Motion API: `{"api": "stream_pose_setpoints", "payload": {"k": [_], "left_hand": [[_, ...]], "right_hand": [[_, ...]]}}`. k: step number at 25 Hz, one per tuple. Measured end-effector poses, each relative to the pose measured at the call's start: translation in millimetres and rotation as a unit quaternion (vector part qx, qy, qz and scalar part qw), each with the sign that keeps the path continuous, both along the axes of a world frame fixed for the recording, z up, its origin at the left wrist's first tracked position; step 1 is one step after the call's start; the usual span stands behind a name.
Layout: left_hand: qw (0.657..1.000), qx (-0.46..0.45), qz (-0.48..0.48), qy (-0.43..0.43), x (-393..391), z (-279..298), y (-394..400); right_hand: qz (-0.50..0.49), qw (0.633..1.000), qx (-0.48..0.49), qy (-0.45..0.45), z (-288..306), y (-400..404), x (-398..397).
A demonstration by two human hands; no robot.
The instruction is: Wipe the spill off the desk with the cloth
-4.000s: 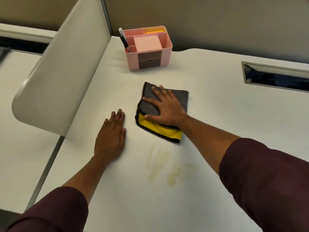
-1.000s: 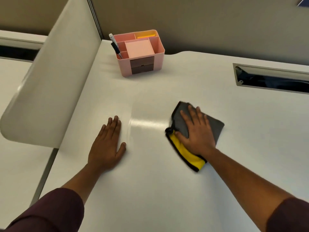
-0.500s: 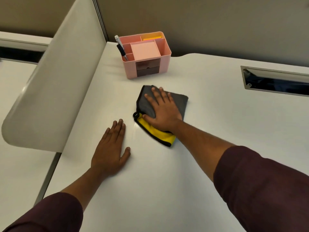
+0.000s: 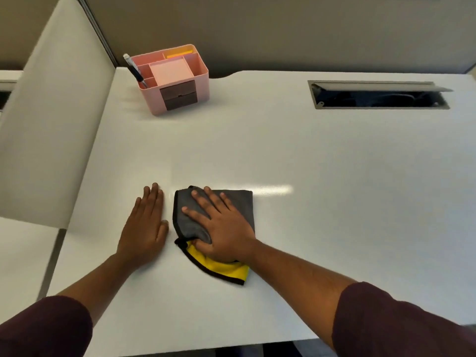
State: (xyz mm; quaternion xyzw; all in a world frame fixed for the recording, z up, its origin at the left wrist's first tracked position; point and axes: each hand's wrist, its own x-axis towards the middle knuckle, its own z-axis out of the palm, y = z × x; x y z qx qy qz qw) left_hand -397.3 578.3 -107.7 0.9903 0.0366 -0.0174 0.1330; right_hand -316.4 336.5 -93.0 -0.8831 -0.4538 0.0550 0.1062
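A folded grey cloth (image 4: 242,204) with a yellow underside and black edging lies on the white desk (image 4: 322,176), near its front middle. My right hand (image 4: 221,228) presses flat on top of the cloth, fingers spread and pointing up-left. My left hand (image 4: 145,228) rests palm down on the bare desk just left of the cloth, holding nothing. No stain shows on the desk surface around the cloth; a bright streak of reflected light runs to the cloth's right.
A pink desk organiser (image 4: 173,78) with a pen (image 4: 134,70) stands at the back left. A white divider panel (image 4: 49,119) borders the desk's left side. An open cable slot (image 4: 378,97) sits at the back right. The front edge runs below my forearms.
My right hand has slid the cloth back toward me, from near the organiser to right beside my left hand. The yellowish stain seen four seconds ago is no longer visible.
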Motion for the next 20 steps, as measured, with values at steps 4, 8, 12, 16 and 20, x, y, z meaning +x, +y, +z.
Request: {"api": "stream_pose_setpoints", "payload": {"k": [4, 8, 12, 16, 20], "left_hand": [[0.999, -0.005, 0.031, 0.009, -12.7, -2.2, -28.8], [0.998, 0.001, 0.056, 0.017, -10.9, 0.5, -36.0], [0.998, 0.029, 0.058, 0.010, -11.3, 2.6, -44.2], [0.998, 0.028, 0.058, 0.000, -12.2, 0.8, -44.5], [0.998, 0.025, 0.057, -0.013, -14.2, -2.3, -45.7]], "right_hand": [[-0.130, 0.991, -0.010, 0.009, 3.2, -73.9, -6.5], [-0.284, 0.958, -0.049, -0.008, 0.3, -160.0, 24.0], [-0.423, 0.904, -0.066, -0.010, 2.0, -220.9, 43.0], [-0.413, 0.909, -0.053, -0.007, 6.9, -156.8, -4.1], [-0.292, 0.955, -0.030, 0.049, 12.7, -57.7, -77.3]]}}
